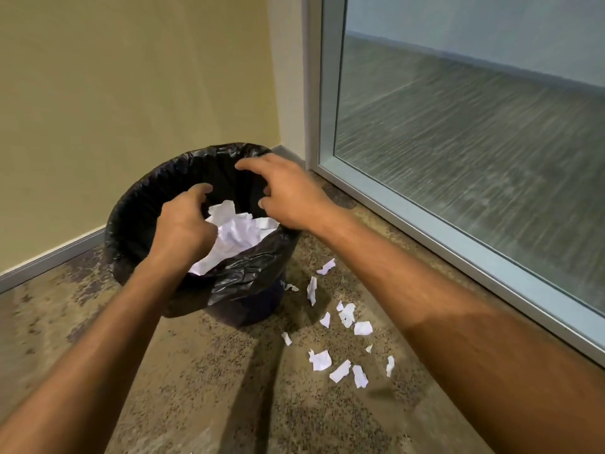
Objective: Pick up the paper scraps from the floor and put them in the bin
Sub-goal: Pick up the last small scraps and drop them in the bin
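1. We hold both hands over the mouth of the bin [137, 221], a round container lined with a black plastic bag [248, 280] whose edge folds down over the rim.
2. Our left hand [183, 227] hangs above the near-left part of the opening. Its fingers curl downward toward the palm, with the thumb pointing forward. We cannot tell whether anything is held inside the curl; no paper shows between the fingers.
3. Our right hand [288, 194] hangs above the far-right part of the opening. Its fingers are spread and loosely bent, pointing down into the bin, and they hold nothing visible.
4. Crumpled white paper [235, 234] lies inside the bin, just below and between our two hands.
5. Paper scraps [347, 342] lie on the floor [196, 388] to the right of the bin, scattered from just beside its base toward us. The nearest ones lie between the bin and the window frame [425, 221].
6. The floor is speckled brown. The bin stands in a corner, near a beige wall [131, 93] with a grey skirting strip [52, 260] at its foot.
7. A frosted glass panel [474, 142] in the pale metal frame fills the right side of the view.
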